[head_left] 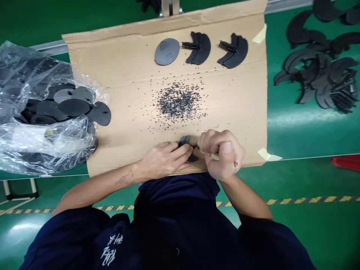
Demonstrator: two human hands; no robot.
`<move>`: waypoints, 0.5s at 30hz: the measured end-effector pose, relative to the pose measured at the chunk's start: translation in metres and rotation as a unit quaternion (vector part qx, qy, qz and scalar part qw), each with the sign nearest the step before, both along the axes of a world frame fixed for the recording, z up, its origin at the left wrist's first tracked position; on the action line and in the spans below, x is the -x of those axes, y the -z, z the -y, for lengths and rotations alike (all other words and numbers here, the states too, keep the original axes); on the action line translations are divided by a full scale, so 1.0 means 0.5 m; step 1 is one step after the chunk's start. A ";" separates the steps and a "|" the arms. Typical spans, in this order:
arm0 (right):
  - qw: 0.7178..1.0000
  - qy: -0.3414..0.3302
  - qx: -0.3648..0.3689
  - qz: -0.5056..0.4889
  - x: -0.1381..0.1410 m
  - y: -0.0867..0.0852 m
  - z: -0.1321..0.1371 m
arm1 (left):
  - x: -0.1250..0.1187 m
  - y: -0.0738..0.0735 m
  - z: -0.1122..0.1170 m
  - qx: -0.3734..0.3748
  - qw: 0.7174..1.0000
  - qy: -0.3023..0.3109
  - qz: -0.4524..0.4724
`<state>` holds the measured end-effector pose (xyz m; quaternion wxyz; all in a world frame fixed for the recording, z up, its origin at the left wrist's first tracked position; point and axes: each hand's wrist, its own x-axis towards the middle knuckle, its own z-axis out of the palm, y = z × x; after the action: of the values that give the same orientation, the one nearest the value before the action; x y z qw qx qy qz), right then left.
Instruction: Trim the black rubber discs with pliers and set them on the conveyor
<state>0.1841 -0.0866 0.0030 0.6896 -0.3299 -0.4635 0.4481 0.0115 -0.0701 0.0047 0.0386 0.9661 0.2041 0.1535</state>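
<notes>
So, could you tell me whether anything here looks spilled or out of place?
Yes: a heap of tiny black plastic shavings lies scattered across the middle of the brown cardboard sheet, with stray specks spreading outward beyond it.

From my remote seat, the head view: my left hand (pixel 165 159) pins a small black plastic part (pixel 188 147) on the cardboard sheet (pixel 118 75) while my right hand (pixel 222 153), fisted around a thin tool, meets it at the edge. Black shavings (pixel 180 101) lie heaped just beyond. Farther off sit a grey disc (pixel 167 51) and two curved black pieces (pixel 198 47). A clear bag of dark discs (pixel 42 112) rests left; loose black parts (pixel 323 71) are piled right on the green table (pixel 295 123).
</notes>
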 end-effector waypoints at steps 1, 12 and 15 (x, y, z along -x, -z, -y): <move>1.000 0.000 -0.001 0.004 0.000 0.000 0.001 | 0.000 0.000 0.000 0.002 1.000 0.001 0.000; 1.000 0.000 0.007 0.030 0.003 0.001 0.005 | 0.000 0.002 0.001 0.013 1.000 -0.002 0.008; 1.000 0.001 0.002 0.024 0.003 0.000 0.004 | 0.001 0.002 0.001 0.011 1.000 -0.004 0.009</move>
<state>0.1825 -0.0888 0.0028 0.6780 -0.3425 -0.4784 0.4405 0.0112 -0.0704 0.0039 0.0508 0.9632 0.2096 0.1604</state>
